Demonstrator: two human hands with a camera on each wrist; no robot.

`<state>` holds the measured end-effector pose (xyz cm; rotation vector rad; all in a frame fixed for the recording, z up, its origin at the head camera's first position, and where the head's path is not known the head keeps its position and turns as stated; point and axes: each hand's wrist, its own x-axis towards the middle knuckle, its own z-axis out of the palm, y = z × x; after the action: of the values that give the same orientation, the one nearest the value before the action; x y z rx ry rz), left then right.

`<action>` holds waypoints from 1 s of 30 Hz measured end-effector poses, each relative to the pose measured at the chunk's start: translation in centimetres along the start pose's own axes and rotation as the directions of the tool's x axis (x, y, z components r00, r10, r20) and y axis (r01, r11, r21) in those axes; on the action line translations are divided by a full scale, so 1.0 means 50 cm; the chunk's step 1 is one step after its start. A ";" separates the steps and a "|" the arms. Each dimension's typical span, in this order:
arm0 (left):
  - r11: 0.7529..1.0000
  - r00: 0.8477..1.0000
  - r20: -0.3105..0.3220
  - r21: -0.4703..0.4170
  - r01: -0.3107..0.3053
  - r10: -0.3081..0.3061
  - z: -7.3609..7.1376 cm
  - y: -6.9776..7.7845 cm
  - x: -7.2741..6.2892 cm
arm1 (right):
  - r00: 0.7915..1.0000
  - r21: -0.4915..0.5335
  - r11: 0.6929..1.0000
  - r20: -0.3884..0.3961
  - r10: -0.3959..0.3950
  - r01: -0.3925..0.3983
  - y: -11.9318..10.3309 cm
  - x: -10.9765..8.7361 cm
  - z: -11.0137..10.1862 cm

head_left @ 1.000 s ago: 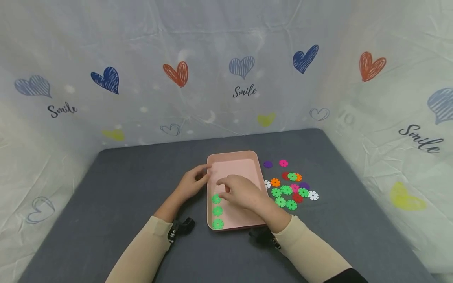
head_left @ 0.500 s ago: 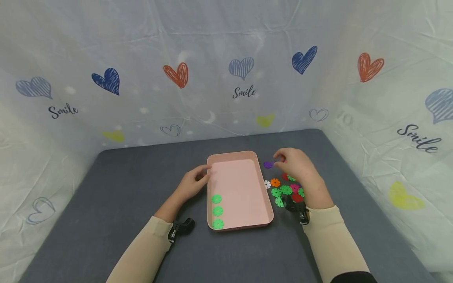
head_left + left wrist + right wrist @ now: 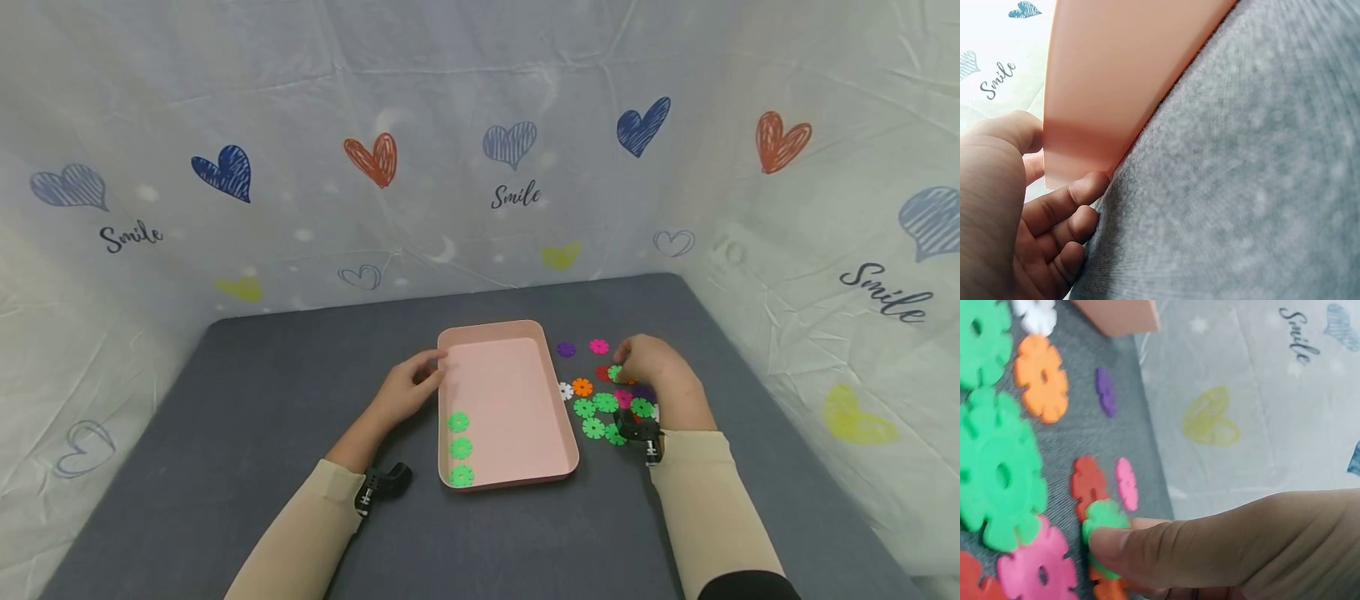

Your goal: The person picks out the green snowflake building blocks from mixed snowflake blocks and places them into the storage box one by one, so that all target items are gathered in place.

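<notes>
My left hand [image 3: 408,387] holds the left wall of a pink tray [image 3: 498,404]. In the left wrist view, fingertips [image 3: 1091,184] lie against the outer wall while the thumb side reaches over the rim. Three green notched snowflake discs [image 3: 461,448] lie in a column along the tray's left side. Right of the tray, my right hand [image 3: 660,367] pinches a green snowflake disc [image 3: 1107,515], its thumb across the face and the other fingers mostly hidden behind. That disc overlaps a red disc [image 3: 1088,481] and an orange disc [image 3: 1110,589].
Several loose discs lie on the grey cloth right of the tray, among them a purple disc [image 3: 566,349], a pink disc [image 3: 599,346], an orange disc [image 3: 582,387] and green discs [image 3: 594,428]. A white patterned curtain [image 3: 450,217] stands behind the table.
My right hand has left the tray, crossed to the far side of the loose discs, then come back nearer onto the green disc. My left hand stays at the tray.
</notes>
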<state>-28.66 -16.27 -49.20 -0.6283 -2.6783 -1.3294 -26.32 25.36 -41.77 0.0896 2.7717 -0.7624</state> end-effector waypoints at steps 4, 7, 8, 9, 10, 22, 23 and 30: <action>1.000 1.000 -0.001 0.001 0.006 -0.006 -0.002 0.001 -0.001 | 1.000 0.027 1.000 0.005 -0.011 0.011 0.010 0.006 0.004; 1.000 1.000 -0.003 0.008 0.010 -0.010 -0.003 0.000 -0.003 | 0.998 0.046 0.998 -0.021 -0.051 0.052 0.011 0.008 0.002; 1.000 1.000 -0.003 0.012 0.010 -0.010 -0.003 0.000 -0.003 | 0.997 0.057 0.996 -0.033 -0.069 0.070 0.011 0.008 0.001; 1.000 1.000 -0.003 0.015 0.008 -0.008 -0.004 0.000 -0.004 | 0.995 0.075 0.993 -0.043 -0.087 0.090 0.008 0.008 -0.001; 1.000 1.000 -0.005 0.015 0.008 -0.008 -0.004 0.000 -0.005 | 0.993 0.091 0.990 -0.053 -0.106 0.111 0.005 0.006 -0.004; 1.000 1.000 -0.011 0.015 0.022 -0.022 -0.001 0.002 -0.002 | 0.950 0.379 0.872 -0.098 -0.296 0.310 -0.150 -0.053 -0.028; 1.000 1.000 -0.013 0.017 0.021 -0.020 -0.001 0.003 -0.002 | 0.943 0.394 0.858 -0.097 -0.318 0.330 -0.166 -0.054 -0.021; 1.000 1.000 -0.015 0.018 0.017 -0.017 0.002 0.003 -0.003 | 0.905 0.405 0.822 -0.031 -0.425 0.400 -0.273 -0.042 0.047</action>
<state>-28.45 -16.14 -49.17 -0.5931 -2.6871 -1.3064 -25.52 12.47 -36.39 -0.4692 2.5538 -1.4149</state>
